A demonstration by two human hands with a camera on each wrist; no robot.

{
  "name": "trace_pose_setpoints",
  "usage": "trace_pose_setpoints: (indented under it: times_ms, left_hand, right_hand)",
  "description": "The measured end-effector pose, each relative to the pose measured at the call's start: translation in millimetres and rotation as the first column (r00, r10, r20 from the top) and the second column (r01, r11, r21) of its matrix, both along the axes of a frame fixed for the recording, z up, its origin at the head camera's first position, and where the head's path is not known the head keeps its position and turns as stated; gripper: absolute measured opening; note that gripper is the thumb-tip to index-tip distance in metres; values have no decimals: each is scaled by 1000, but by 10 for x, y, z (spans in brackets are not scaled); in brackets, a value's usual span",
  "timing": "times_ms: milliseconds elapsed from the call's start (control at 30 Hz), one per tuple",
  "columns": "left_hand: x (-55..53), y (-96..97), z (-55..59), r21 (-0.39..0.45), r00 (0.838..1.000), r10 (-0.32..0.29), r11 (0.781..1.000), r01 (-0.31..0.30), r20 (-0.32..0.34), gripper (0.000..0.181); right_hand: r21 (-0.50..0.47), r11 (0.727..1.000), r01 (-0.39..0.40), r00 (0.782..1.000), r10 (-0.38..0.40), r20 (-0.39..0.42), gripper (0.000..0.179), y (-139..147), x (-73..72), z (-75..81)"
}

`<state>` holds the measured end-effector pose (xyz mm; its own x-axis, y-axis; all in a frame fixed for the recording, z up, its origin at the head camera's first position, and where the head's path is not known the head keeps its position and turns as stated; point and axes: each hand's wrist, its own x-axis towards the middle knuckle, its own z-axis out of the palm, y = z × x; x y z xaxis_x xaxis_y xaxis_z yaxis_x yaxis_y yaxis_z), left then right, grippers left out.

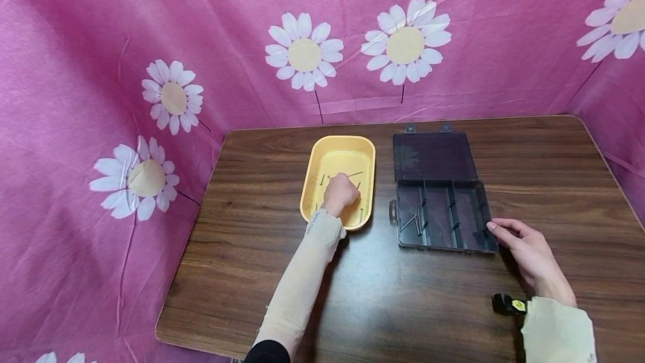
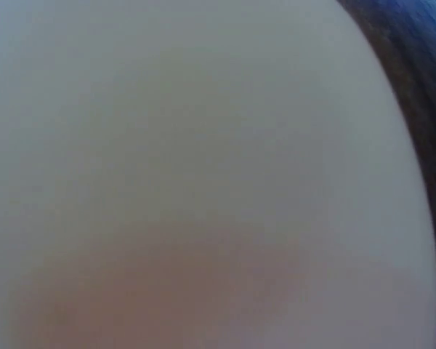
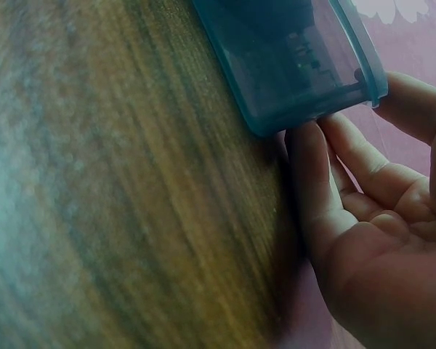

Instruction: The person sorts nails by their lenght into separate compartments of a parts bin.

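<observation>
My left hand (image 1: 341,192) reaches down into a yellow plastic tray (image 1: 305,192), its fingers bent and the fingertips hidden beneath it. Thin, nail-like metal pieces (image 1: 322,179) lie scattered on the tray floor around the hand; I cannot tell whether one is between the fingers. To the right lies a dark see-through compartment box (image 1: 439,214) with its lid (image 1: 434,156) folded back. Several of the same metal pieces (image 1: 418,223) are in its left compartment. My right hand (image 1: 531,256) holds the box's right front corner, thumb at the rim and fingers against the side.
Both stand on a brown wood-grain table (image 1: 242,228). A small black item with a yellow label (image 1: 509,304) is beside the right wrist. Pink cloth with daisies (image 1: 227,43) hangs behind and at the sides. Only a pale blur fills the left wrist view.
</observation>
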<state>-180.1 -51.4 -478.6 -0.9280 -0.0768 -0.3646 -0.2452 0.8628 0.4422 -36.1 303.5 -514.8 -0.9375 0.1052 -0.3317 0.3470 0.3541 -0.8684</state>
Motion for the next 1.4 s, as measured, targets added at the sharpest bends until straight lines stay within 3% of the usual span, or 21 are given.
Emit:
trace_pose_setpoints:
  times_ms: [200, 333, 433, 567, 867, 1133, 1267, 1400]
  left_hand:
    - [-6, -34, 25, 69, 999, -26, 997, 23, 42, 32]
    - [0, -57, 30, 122, 999, -15, 993, 10, 46, 24]
    - [3, -79, 12, 196, 999, -1, 981, -8, 42, 13]
    - [-1, -104, -8, 306, 999, 13, 952, -28, 50, 13]
    - [3, -137, -14, 523, 987, 77, 841, -140, 140, 13]
    - [-3, -156, 27, 674, 968, 93, 702, -230, 233, 22]
    - [2, -175, 62, 715, 965, 110, 653, -250, 238, 27]
    - [30, -190, 160, 755, 971, 103, 613, -233, 216, 29]
  right_hand:
    - [-34, 999, 13, 1000, -13, -6, 38, -3, -8, -15]
    - [-40, 999, 18, 1000, -18, -4, 38, -2, -20, -26]
    - [-44, 999, 18, 1000, -18, -3, 38, 0, -25, -32]
    - [-43, 999, 15, 1000, -15, -3, 36, 5, -20, -29]
    - [-36, 999, 7, 1000, -7, -6, 36, 9, -9, -11]
    - [-27, 1000, 2, 1000, -2, 1, 38, 11, -6, -4]
    - [-28, 1000, 5, 1000, -5, 5, 39, 9, -11, -2]
    - [-19, 1000, 7, 1000, -7, 5, 41, 5, -15, -4]
